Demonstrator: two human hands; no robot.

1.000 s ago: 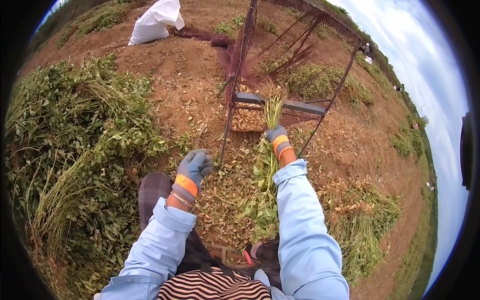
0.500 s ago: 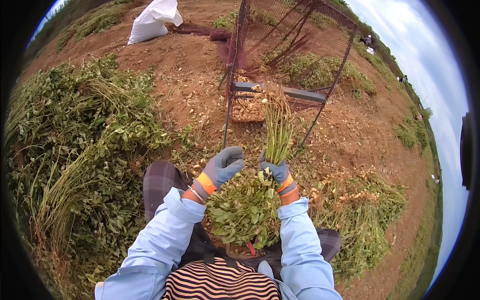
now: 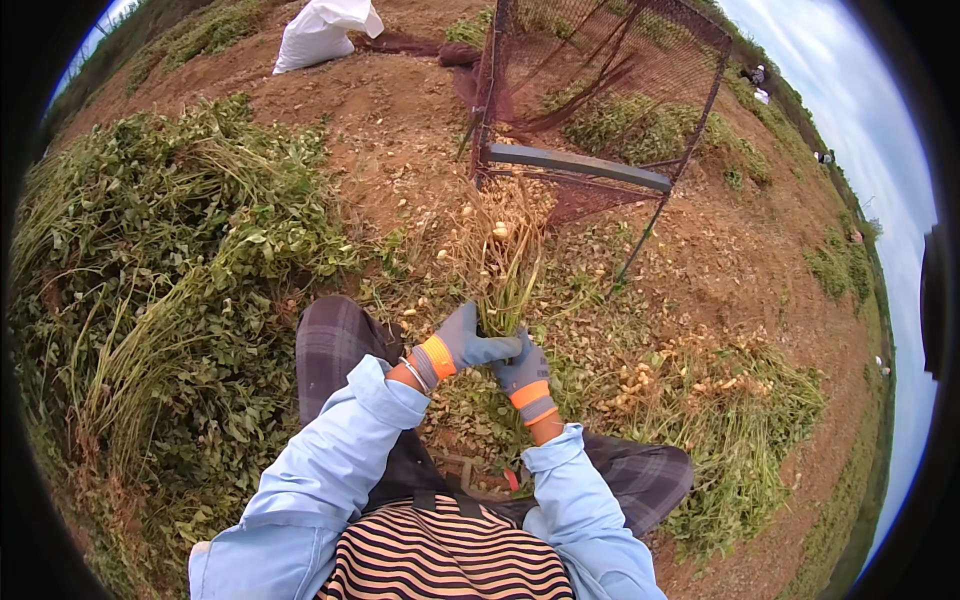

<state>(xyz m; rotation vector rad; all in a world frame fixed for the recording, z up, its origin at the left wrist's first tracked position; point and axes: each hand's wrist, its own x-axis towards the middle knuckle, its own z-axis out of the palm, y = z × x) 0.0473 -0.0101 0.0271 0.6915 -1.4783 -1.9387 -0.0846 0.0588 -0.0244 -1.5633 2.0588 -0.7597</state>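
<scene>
A bunch of peanut plants points away from me, its pale pods and roots at the far end near the frame's grey bar. My left hand, in a grey glove with an orange cuff, is closed around the stems from the left. Pressed up beside it, my right hand, gloved alike, closes on the same stems from the right. The leafy ends hang below my hands, mostly hidden. Dark reddish netting covers the frame beyond the pods.
A large heap of leafy plants lies at my left. Pulled plants with pods lie at my right, past my bent knee. A white sack stands on the soil at the far left. Distant people show at the upper right.
My left hand has moved in from beside the bunch and taken hold of its stems. The bunch has come lower and left, its pods away from the bar.
</scene>
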